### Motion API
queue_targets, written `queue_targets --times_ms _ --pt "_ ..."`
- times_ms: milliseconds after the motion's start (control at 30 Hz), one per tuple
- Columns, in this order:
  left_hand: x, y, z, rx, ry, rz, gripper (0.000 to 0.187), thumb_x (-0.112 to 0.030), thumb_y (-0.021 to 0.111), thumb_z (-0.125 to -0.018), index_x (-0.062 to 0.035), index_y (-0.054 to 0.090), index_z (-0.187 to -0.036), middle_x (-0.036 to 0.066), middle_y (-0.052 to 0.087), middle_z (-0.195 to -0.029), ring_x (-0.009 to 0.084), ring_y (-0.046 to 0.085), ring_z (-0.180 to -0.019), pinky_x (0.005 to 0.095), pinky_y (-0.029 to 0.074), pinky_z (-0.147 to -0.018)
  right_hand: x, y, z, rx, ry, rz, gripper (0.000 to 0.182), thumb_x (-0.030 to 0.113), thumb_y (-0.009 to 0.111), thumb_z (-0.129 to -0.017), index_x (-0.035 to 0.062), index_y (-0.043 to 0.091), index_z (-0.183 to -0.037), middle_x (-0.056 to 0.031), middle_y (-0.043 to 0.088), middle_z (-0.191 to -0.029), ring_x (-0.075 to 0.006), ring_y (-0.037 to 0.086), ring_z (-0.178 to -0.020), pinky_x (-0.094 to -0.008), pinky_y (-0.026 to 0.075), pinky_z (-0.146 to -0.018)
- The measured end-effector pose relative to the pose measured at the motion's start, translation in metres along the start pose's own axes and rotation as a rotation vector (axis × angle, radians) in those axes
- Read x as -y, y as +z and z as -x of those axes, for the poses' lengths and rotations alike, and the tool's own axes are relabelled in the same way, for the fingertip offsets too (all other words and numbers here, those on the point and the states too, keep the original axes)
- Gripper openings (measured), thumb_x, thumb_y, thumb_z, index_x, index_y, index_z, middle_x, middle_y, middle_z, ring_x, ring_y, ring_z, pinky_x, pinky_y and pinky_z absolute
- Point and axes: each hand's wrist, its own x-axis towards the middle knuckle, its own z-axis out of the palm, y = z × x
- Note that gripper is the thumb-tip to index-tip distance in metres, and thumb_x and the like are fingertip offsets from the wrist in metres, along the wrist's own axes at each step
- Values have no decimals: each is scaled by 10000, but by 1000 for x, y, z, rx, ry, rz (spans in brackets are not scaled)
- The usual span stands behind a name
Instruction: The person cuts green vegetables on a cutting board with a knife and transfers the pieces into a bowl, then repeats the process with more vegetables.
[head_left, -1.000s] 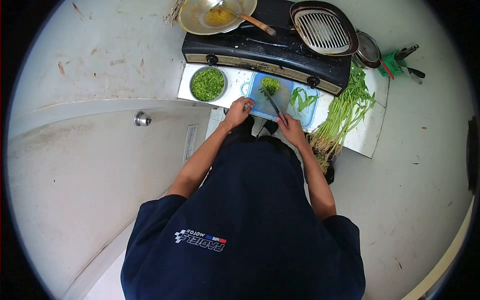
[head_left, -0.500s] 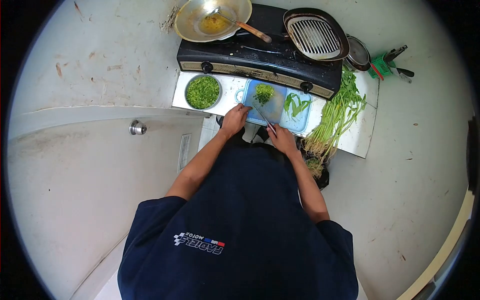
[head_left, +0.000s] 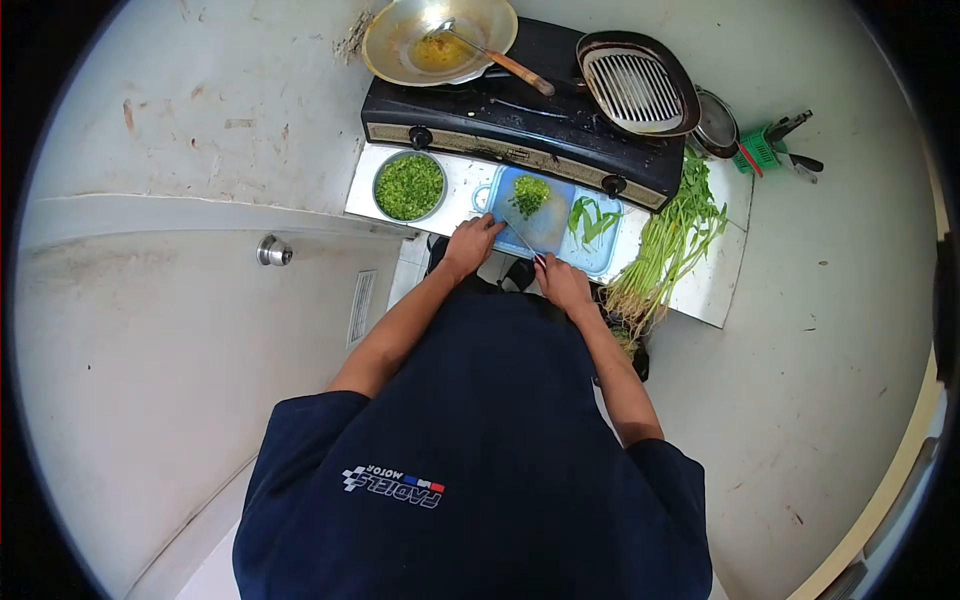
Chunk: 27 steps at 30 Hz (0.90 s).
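My right hand [head_left: 562,281] is closed on the handle of a knife [head_left: 522,240], whose blade points up and left over a blue cutting board [head_left: 546,228]. At the board's left edge rests my left hand [head_left: 474,243], its fingers together near the blade; whatever is under the fingertips is too small to make out. Chopped greens [head_left: 530,194] lie in a small pile on the board, above the blade. Some long green leaves [head_left: 593,218] are on the lighter right part of the board.
A bowl of chopped greens [head_left: 409,186] stands at left. Behind is a black stove [head_left: 480,118] with a wok [head_left: 400,45] and a grill pan [head_left: 638,90]. Rooted green stalks [head_left: 662,250] lie at right, near a green basket [head_left: 758,152] of utensils.
The view has shifted slightly, so the stove and counter sit a little lower in the picture. Both hands keep nearly the same places at the board, the knife still in my right hand.
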Motion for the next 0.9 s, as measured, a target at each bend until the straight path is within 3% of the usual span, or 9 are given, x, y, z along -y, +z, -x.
queue_targets --times_ms 233,533,900 --pt "-4 -3 1 -2 -20 41 318 -72 636 -929 -83 688 -1242 120 639 -1108 344 673 -942 457 560 -837 5 14 -32 -17 -76 22 414 399 491 -1077 4 602 -1131 -252 738 -837 -461 728 -750 -552 589 -682" --pt "-3 0 -1 -93 -60 186 269 -50 643 -917 -76 721 -1173 147 622 -952 388 668 -861 480 564 -768 -3 12 -20 -42 -48 16 431 413 503 -1073 3 633 -1073 -249 724 -782 -455 725 -737 -546 587 -686" --pt "-6 -2 -2 -95 -50 160 264 -45 640 -912 -63 729 -1161 153 630 -950 392 666 -861 484 562 -766 -1 15 -21 -56 -102 20 460 429 507 -1071 -1 654 -1002 -238 727 -765 -436 731 -728 -540 582 -681"
